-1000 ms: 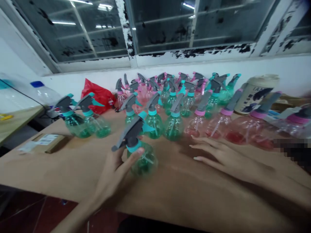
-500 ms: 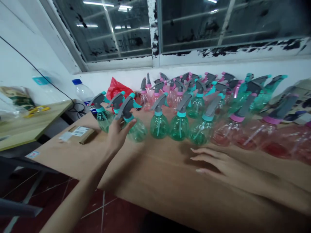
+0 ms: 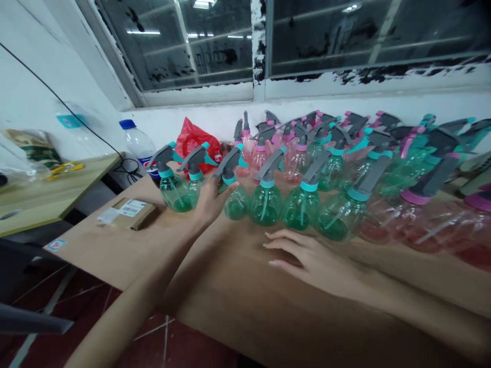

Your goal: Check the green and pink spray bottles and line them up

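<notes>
My left hand is closed around the neck of a green spray bottle with a grey trigger head and a turquoise collar. That bottle stands on the table at the row's front, close beside another green spray bottle. Two more green bottles, one of them this spray bottle, stand just left of the hand. My right hand hovers over the bare board in front of the row, fingers stretched out and holding nothing. Nearest to it is a green spray bottle.
Pink spray bottles continue the front row rightward, with several more behind. A red plastic bag and a blue-capped bottle stand at the back left. A flat cardboard box lies near the table's left edge. A wooden desk adjoins beyond.
The bottle in my left hand has gone from tilted to nearly upright and come closer to its right neighbour. My right hand has moved left along the row. The view has shifted slightly.
</notes>
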`<state>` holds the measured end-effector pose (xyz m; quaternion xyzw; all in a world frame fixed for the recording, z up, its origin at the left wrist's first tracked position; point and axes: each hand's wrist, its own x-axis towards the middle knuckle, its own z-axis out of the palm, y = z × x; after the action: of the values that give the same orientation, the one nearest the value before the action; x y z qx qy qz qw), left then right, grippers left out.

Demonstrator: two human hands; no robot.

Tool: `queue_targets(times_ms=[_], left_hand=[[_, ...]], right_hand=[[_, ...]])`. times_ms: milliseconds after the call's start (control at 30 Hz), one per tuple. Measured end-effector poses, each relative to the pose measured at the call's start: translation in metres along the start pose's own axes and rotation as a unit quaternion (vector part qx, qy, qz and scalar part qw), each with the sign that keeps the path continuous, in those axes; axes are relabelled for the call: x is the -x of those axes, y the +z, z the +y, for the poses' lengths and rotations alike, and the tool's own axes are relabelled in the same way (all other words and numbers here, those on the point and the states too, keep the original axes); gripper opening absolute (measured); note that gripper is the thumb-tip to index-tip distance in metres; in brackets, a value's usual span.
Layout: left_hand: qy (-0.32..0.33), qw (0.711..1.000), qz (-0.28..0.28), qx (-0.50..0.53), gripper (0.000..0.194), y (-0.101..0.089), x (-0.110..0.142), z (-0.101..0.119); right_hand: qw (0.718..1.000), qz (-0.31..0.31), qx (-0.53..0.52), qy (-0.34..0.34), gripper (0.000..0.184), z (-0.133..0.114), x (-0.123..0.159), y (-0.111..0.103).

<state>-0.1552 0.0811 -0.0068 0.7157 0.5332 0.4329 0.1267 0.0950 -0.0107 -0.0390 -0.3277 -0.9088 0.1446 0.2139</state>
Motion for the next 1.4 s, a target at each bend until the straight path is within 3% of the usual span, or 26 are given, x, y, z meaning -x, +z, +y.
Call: queue_targets(times_ms=[300,533,667,833,1100,1200,1400], left_hand=[[0.026,0.997,-0.014,-0.071,0.035,0.002,-0.007,0.004],[0.050,0.997,-0.005,-0.056,0.036,0.001,0.001,0.012],[0.052,0.998,-0.003,-0.039,0.037,-0.008,0.016,0.018],[-0.002,1.000,0.005,-0.025,0.040,-0.022,0.051,0.026],[-0.074,0.992,-0.103,0.000,0.024,-0.030,0.091,0.058],[-0.065,0.987,-0.148,0.008,0.021,-0.030,0.096,0.070],[-0.053,0.984,-0.165,0.044,0.015,-0.025,0.101,0.081]], right_hand=[[0.988,0.092,0.039,0.121,0.031,0.004,-0.014,-0.015],[0.977,0.144,0.051,0.152,0.038,0.004,-0.026,-0.022],[0.974,0.152,0.078,0.151,0.047,0.005,-0.037,-0.022],[0.970,0.171,0.070,0.156,0.060,0.004,-0.051,-0.023],[0.965,0.195,0.045,0.170,0.062,0.004,-0.074,-0.011],[0.963,0.194,0.042,0.184,0.063,0.006,-0.078,-0.007],[0.955,0.154,0.112,0.227,0.068,0.007,-0.076,-0.007]])
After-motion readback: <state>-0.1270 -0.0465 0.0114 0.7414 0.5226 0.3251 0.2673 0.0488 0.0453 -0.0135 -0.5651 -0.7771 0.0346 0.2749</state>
